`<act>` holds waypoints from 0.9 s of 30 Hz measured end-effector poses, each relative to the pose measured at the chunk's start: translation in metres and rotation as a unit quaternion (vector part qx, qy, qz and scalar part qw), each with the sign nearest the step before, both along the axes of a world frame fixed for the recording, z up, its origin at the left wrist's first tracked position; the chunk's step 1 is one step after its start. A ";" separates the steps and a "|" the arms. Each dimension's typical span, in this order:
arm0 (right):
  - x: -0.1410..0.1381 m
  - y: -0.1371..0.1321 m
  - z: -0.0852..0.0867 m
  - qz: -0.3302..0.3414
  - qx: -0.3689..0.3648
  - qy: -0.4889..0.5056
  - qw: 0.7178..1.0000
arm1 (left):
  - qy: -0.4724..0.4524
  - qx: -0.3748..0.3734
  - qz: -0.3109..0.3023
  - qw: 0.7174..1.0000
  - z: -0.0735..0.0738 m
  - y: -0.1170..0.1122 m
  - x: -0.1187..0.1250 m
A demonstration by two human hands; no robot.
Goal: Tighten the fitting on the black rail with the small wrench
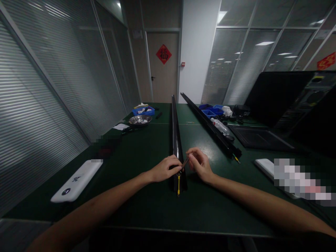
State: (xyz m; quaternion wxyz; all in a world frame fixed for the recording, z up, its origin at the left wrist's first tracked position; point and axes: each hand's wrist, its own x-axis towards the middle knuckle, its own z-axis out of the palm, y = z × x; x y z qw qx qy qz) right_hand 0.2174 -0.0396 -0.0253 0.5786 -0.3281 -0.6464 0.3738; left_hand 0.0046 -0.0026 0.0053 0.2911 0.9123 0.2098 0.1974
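Note:
A long black rail lies lengthwise on the green table in front of me. Across its near part, my left hand is closed, fingers and thumb against the rail beside the wire's upper end. My right hand pinches a slim metal wrench, its lower end reaching down to the rail by my left fingertips. A short yellow wire with a terminal runs from this spot towards the rail's near end. My fingers hide the exact contact at the joint.
To the right lies a second black rail with its own yellow wire. Blue trays, a plastic bottle and a black panel are beyond it. At left are a metal bowl and a white device.

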 end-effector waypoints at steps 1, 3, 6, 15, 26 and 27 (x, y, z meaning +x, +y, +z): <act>0.000 0.000 -0.001 -0.003 -0.004 0.001 1.000 | 0.000 -0.002 0.003 1.000 0.000 0.000 0.000; 0.001 0.001 -0.002 -0.004 -0.009 0.003 1.000 | 0.002 -0.006 0.007 1.000 0.000 -0.001 0.000; 0.001 0.002 -0.004 0.002 -0.009 0.005 1.000 | 0.005 -0.013 0.013 1.000 0.000 -0.001 0.000; 0.002 0.002 0.000 -0.010 0.021 -0.014 1.000 | -0.007 -0.004 0.008 1.000 -0.005 0.001 -0.001; 0.001 0.000 0.004 -0.030 0.040 -0.036 0.998 | 0.002 -0.010 -0.001 1.000 -0.002 0.000 -0.002; 0.000 -0.001 0.004 -0.030 0.041 -0.038 0.998 | 0.003 -0.013 0.002 1.000 -0.002 0.000 -0.002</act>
